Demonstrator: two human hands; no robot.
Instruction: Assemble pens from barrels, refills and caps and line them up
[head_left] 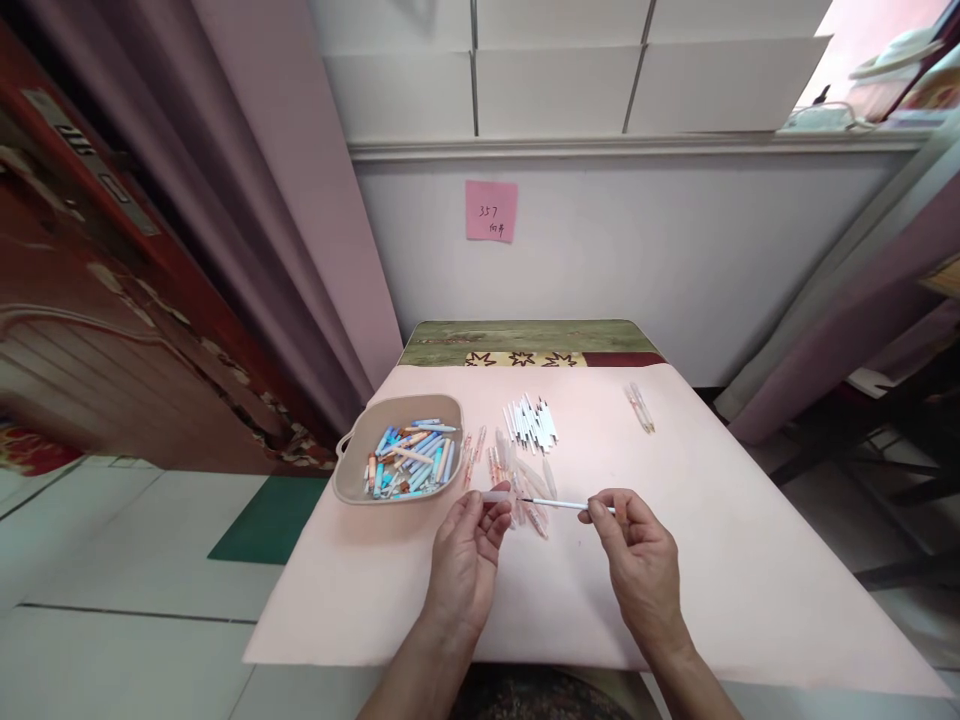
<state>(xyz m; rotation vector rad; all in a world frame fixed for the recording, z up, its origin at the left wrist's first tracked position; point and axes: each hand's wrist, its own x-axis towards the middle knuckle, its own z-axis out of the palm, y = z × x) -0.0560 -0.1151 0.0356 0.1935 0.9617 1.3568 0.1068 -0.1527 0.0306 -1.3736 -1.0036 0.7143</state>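
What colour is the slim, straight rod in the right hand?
The slim rod is white with a dark tip; head view.

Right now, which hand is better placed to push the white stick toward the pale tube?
Probably the right hand: it pinches the white stick near one end, and the stick's dark tip points toward the pale tube in the left hand.

A pink-covered table [720, 585] is carrying a basket [386, 415] along its left edge, refills [532, 425] and tubes [495, 466] centrally, pens [640, 408] toward its far-right corner.
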